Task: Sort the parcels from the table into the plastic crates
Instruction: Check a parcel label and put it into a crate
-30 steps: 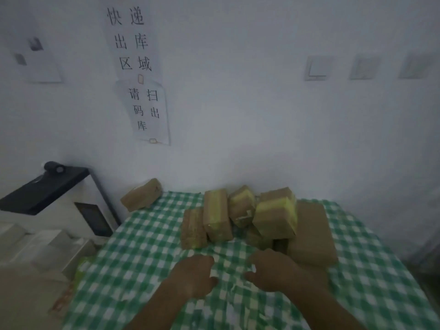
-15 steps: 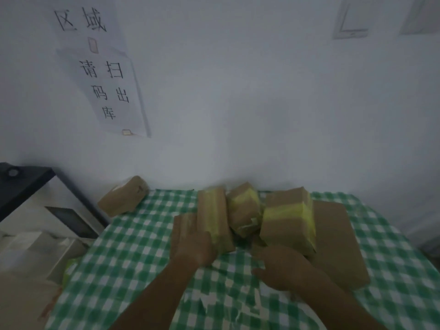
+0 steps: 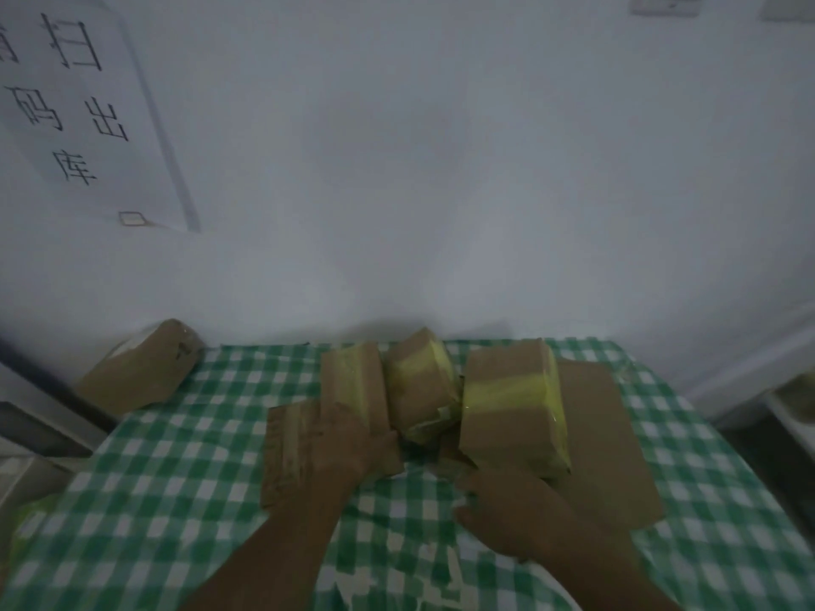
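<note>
A: A dim room is seen, with a pale wall (image 3: 441, 169) behind a counter (image 3: 176, 478) covered in a green-and-white checked cloth. A paper sign (image 3: 75, 108) with black characters is fixed to the wall at the upper left.

B: Where are the parcels found?

A: A cluster of brown parcels is gathered at the far middle of the counter. A flat parcel (image 3: 286, 452) lies on the cloth at the left of the cluster; a narrow taped parcel (image 3: 353, 381) lies just beside it, then a tilted parcel with yellow tape (image 3: 419, 381), then a large upright parcel banded in yellow (image 3: 511, 403). A wide flat brown parcel (image 3: 608, 443) is spread under and to the right of that one. One more parcel (image 3: 141, 372) is propped at the counter's far left corner, well apart from the rest.

B: How is the grip described?

A: The left hand (image 3: 348, 443) is laid over the near end of the narrow taped parcel and the flat parcel beside it, fingers bent down onto them. Whether the fingers are closed round either parcel cannot be told. The right hand (image 3: 507, 509) is held low over the cloth, just near the base of the large banded parcel, fingers loosely curled, with nothing visibly grasped.
</note>
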